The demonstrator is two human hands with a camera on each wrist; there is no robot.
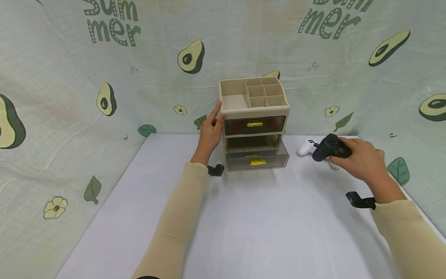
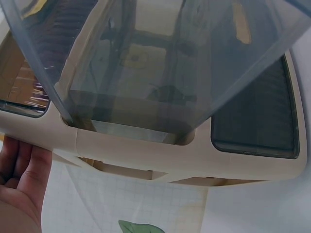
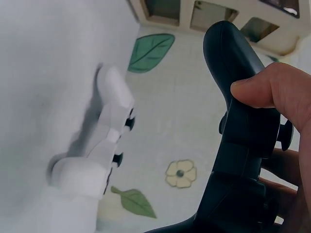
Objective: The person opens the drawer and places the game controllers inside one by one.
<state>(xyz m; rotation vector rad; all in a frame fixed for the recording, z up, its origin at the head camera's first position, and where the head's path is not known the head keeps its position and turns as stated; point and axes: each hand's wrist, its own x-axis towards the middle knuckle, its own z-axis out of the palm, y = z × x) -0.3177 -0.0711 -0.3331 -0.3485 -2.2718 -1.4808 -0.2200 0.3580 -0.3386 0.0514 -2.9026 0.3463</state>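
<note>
Your right hand (image 1: 362,159) is closed around one grip of a black game controller (image 1: 327,149), which appears clear of the tabletop (image 1: 271,217). Your left hand (image 1: 211,133) has its fingers laid mostly straight against the side of a beige drawer organizer (image 1: 256,112), to that hand's right, without clasping it. Advisable practice: brace the organizer with light, steady pressure so it cannot slide, and keep the controller's sticks off every edge. Obstruction noted: the transparent middle drawer (image 1: 240,164) juts out between your hands; any leftward move should pass above its front wall. The top drawer (image 1: 237,126) is closed. A white game controller (image 1: 306,148) sits just beyond your right hand, partly hidden, and could snag a low pass.
</note>
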